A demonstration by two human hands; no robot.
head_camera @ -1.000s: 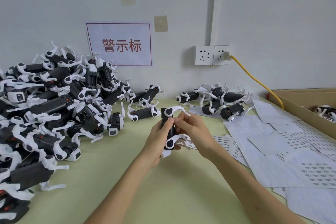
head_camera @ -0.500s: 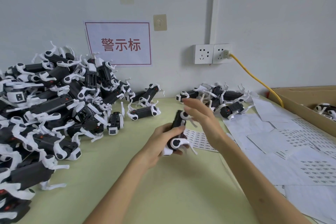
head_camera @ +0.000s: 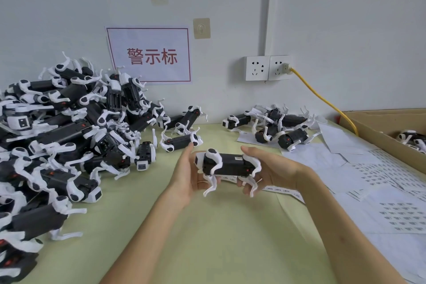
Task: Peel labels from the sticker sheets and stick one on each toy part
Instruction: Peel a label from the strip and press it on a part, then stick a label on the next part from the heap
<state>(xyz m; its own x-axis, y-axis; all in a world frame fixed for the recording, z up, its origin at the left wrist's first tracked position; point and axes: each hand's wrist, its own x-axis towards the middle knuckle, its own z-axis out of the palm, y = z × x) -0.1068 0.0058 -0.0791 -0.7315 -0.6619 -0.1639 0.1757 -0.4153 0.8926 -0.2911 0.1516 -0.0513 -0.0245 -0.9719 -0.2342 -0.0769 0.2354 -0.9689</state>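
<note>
L hand (head_camera: pixel 187 174): grips toy (head_camera: pixel 230 163), left end.
R hand (head_camera: pixel 273 169): grips right end.
Toy: level, above table (head_camera: pixel 207 237).

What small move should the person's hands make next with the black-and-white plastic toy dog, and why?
Probably the right hand carries the black-and-white plastic toy dog to the small group of toy dogs by the wall: a small white label already shows on its black top, and the left hand holds only its end.
</note>
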